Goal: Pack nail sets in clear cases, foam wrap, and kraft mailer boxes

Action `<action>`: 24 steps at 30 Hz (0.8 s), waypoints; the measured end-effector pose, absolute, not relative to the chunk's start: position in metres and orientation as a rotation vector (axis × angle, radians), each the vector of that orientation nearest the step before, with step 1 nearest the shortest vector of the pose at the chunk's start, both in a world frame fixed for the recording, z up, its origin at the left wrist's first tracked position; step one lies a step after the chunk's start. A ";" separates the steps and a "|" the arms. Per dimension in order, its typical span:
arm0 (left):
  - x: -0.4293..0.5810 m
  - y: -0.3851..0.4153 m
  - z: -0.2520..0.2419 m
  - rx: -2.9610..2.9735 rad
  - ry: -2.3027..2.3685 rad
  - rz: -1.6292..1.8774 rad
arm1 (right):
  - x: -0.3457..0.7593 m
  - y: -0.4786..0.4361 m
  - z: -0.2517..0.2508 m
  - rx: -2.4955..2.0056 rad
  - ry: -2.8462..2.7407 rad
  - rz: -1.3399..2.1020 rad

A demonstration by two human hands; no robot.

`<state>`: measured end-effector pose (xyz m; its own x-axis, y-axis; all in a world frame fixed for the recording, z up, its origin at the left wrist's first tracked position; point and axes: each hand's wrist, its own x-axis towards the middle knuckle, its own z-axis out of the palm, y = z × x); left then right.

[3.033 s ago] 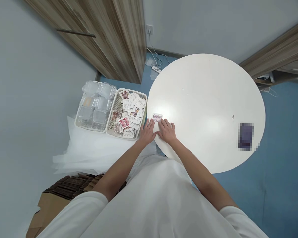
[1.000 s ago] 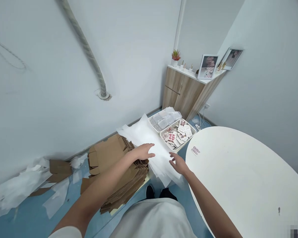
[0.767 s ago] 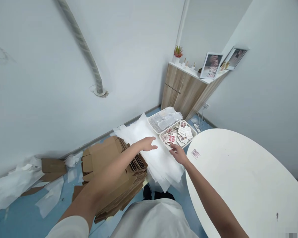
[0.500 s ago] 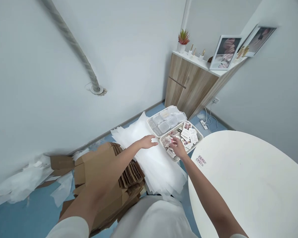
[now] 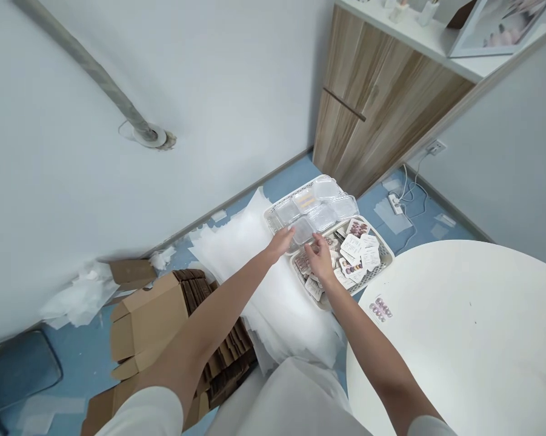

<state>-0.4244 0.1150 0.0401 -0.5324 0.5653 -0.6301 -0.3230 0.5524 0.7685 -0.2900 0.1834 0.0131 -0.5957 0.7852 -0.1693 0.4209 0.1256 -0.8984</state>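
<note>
Clear plastic boxes [image 5: 322,216], abt 6, lie in 1 of 2 white plastic baskets [image 5: 375,271]; L hand [image 5: 279,243], R hand [image 5: 320,259] close, can't tell if holding.

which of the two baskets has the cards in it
The basket nearer the table, under the right hand; the other basket, nearer the wall, holds clear plastic packs.

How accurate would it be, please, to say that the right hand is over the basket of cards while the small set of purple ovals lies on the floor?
One part is wrong: the small set of purple ovals lies on the white table, as the head view shows. The right hand is indeed over the basket of cards.
</note>
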 end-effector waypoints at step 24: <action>-0.417 0.104 0.058 0.154 1.724 1.262 | -0.285 0.171 0.045 -1.088 -2.312 1.334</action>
